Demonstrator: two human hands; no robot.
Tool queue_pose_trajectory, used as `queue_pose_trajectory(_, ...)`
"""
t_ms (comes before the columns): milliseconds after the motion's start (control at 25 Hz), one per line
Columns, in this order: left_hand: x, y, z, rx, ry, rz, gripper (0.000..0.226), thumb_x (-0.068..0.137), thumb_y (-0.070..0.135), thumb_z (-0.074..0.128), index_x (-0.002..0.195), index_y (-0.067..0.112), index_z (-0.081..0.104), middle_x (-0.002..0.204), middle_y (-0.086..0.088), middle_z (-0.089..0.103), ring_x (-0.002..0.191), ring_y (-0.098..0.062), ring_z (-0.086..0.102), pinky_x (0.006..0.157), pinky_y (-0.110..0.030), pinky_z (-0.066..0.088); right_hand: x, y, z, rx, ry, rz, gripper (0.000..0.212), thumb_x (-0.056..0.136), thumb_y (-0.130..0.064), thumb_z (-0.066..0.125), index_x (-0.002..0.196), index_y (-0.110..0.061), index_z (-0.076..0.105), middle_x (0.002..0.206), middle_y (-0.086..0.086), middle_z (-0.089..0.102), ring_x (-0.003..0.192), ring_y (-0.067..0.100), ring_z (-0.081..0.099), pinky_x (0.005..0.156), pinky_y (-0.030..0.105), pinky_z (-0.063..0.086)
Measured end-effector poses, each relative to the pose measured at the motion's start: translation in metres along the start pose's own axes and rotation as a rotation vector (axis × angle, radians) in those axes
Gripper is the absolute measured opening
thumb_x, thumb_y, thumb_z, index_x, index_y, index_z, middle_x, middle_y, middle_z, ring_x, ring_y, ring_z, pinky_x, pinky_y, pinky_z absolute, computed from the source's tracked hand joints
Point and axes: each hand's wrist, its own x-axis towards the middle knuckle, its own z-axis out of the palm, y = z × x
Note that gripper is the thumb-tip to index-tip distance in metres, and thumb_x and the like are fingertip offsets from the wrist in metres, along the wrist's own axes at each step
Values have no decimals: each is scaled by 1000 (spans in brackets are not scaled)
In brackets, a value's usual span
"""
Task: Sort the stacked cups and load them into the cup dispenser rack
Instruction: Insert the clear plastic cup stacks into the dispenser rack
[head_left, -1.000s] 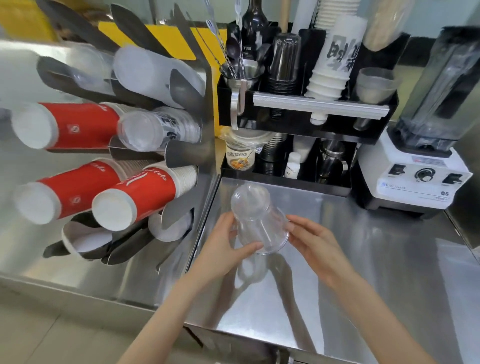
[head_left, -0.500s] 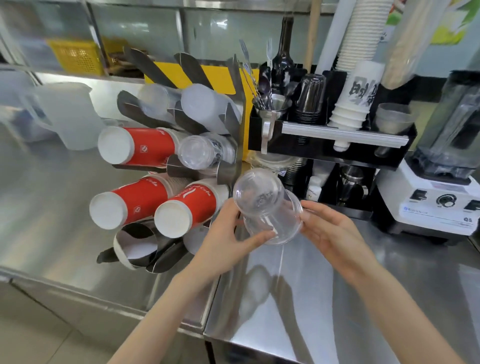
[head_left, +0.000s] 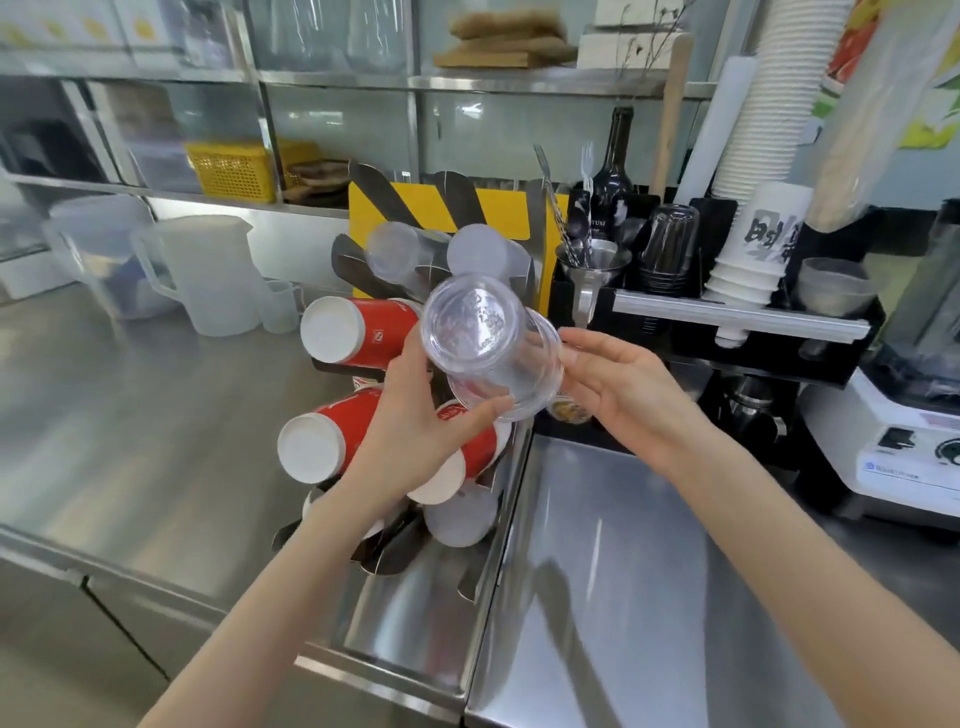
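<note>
- A stack of clear plastic cups (head_left: 488, 345) is held in the air, tilted, with its closed bottom turned toward the camera and its open rims pointing away to the right.
- The left hand (head_left: 415, 421) is clamped on the stack from below and from the left, the thumb pressed under the rims.
- The right hand (head_left: 618, 384) is placed at the rim end with its fingers (head_left: 582, 343) spread apart; the fingertips appear to touch the rims, though contact cannot be told for certain through the clear plastic.
- The stack is held just in front of the cup rack (head_left: 535, 244), which stands on the steel counter (head_left: 156, 415).
- Red paper cups (head_left: 358, 332) are seen lying in the rack's slots with white bottoms outward, and frosted cups (head_left: 478, 252) are lodged in the upper slots.
- A black organiser (head_left: 779, 332) with white printed cups (head_left: 753, 249) is set to the right of the rack, and a blender (head_left: 914, 415) beside it.
- Two pitchers (head_left: 202, 275) are stood on the counter well to the left.
</note>
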Motion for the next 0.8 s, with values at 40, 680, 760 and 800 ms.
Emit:
queue_pose_trajectory(40,3,0,-4,22,42,6,64,68,33,75,119,27,36,120,6,50,111,-9,50,88,-6,40,8,-1,6,19,-4,5,18,85,-3,56,100,-10,62,88,-2,73,85,8,68,75,16,56)
queue_pose_trajectory(680,25,-11,-29,183,135,209,73,67,33,70,119,45,20,119,36,25,114,6,33,99,-25,42,61,7,27,-121,53,-4,16,83,-4,61,95,-14,59,103,9,65,100,21,64,84,27,55)
queue_pose_trajectory(760,22,-12,-30,216,128,213,70,67,42,68,120,44,22,118,33,30,111,8,34,91,-5,37,59,9,26,-128,52,-5,17,82,-4,61,97,-12,59,102,9,65,98,19,64,84,26,55)
queue_pose_trajectory(800,21,-14,-30,217,126,194,72,68,42,69,122,42,22,119,28,33,111,7,34,89,-4,37,58,10,26,-140,54,-8,17,82,-4,61,98,-11,59,101,8,64,95,17,64,81,22,56)
